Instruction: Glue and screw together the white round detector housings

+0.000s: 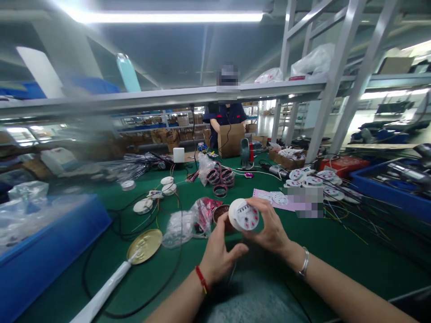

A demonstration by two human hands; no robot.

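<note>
A round white plastic unit (247,216), its face printed with red and black marks, is tilted toward me above the table. My right hand (269,226) grips it, fingers over the top edge and thumb underneath. At its left edge is my left hand (220,251), whose fingertips seem to touch the rim, while the thumb is stretched out apart from it. Behind the hands sits a brown round container (220,214), partly hidden. Beside that lie a clear plastic bag with red contents (206,213) and several dark ring-shaped rolls (220,191).
A gold tray with white paste (148,246) and a white-wrapped handle lies left. Blue bins (50,251) flank the table. Similar round units with wires (313,180) are piled right, near a pink sheet (291,202). A metal shelf (161,98) crosses overhead; a person (227,114) stands beyond.
</note>
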